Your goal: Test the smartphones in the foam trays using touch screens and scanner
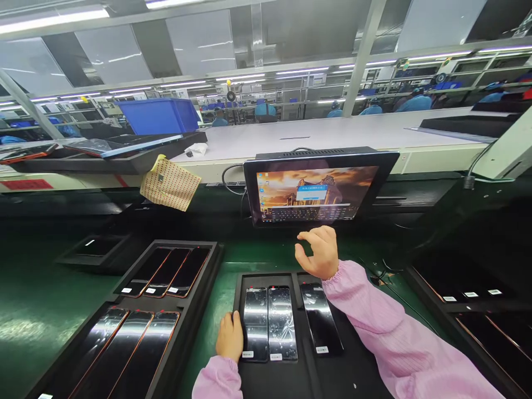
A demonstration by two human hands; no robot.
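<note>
My right hand (318, 252) is raised just below the touchscreen monitor (311, 191), fingers curled with the index and thumb stretched toward the screen, holding nothing. My left hand (230, 335) rests on the left edge of a black tray (266, 382), fingers curled over its rim beside the leftmost of three dark phone panels (255, 324). A second panel (281, 324) lies next to it and a third panel (321, 318) sits under my right forearm. Both arms wear pink sleeves.
Black trays of orange-edged panels (166, 271) stand at the left on the green bench (33, 299); more trays (469, 293) at the right. A yellow dotted sheet (170, 183) hangs off the white conveyor (332, 136). A blue bin (160, 116) and workers in blue sit beyond.
</note>
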